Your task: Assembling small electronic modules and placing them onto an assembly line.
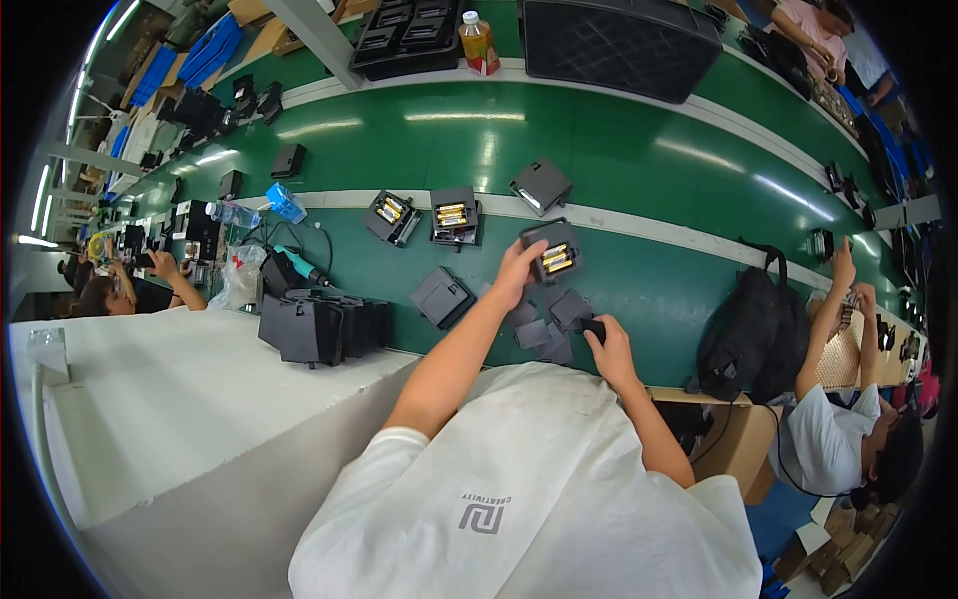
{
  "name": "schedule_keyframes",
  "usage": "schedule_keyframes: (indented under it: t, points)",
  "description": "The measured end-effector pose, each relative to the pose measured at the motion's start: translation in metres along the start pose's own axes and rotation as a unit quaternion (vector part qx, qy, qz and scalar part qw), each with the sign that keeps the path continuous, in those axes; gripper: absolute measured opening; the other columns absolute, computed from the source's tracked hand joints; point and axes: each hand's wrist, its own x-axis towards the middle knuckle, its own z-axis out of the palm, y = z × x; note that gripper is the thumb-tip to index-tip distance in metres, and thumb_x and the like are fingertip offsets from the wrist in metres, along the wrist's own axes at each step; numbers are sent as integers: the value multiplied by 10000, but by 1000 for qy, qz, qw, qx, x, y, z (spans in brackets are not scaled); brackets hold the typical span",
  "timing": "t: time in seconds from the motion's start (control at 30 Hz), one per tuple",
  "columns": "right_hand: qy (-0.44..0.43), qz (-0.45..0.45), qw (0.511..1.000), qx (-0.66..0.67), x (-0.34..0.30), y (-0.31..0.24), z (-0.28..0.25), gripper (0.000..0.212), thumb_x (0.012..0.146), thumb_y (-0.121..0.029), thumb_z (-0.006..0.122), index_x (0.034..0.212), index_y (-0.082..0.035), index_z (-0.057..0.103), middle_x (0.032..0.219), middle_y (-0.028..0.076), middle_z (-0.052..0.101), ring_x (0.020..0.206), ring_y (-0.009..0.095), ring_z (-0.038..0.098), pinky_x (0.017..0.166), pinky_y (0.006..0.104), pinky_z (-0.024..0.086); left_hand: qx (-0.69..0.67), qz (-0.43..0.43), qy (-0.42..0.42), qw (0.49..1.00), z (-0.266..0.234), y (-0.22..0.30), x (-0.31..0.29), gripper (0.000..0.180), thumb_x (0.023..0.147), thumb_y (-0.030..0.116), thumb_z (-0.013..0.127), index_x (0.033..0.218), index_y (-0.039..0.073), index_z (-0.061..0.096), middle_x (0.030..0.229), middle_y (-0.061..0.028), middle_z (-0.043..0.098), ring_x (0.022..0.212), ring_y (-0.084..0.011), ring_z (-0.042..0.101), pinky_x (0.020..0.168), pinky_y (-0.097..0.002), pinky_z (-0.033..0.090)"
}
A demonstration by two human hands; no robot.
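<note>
My left hand (516, 270) grips a black box-shaped device (557, 258), tilted so that its battery bay with several yellow-and-black batteries shows. Closed at the table's near side, my right hand (612, 351) pinches a small dark flat cover (596, 327), partly hidden by the fingers. Beside that hand lies a loose pile of dark flat covers (547, 339). Two more devices with batteries in them, a left one (391, 217) and a right one (454, 216), sit beyond my left forearm. A device without visible batteries (442, 297) lies nearer to me, left of the pile.
Another black device (541, 186) rests at the far white rail. Stacked black housings (324, 324) stand on the left by a teal-handled tool (299, 264). A black backpack (755, 324) occupies the table's right side. Co-workers sit at both ends of the green line.
</note>
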Motion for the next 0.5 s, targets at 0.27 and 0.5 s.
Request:
schedule_keyframes:
  t: [0.27, 0.5]
  points:
    - [-14, 117, 944, 307, -2, -18, -31, 146, 875, 38, 564, 910, -34, 442, 1083, 153, 630, 902, 207, 646, 672, 296, 505, -25, 33, 54, 998, 27, 16, 85, 466, 875, 226, 649, 1237, 9, 452, 1077, -155, 593, 899, -241, 643, 683, -354, 588]
    - [105, 3, 942, 319, 14, -45, -68, 232, 671, 76, 682, 789, -43, 521, 1086, 109, 614, 959, 205, 564, 852, 296, 436, -31, 18, -43, 998, 38, 30, 17, 429, 889, 205, 627, 1219, 15, 429, 1098, -168, 580, 917, -258, 641, 703, -364, 595]
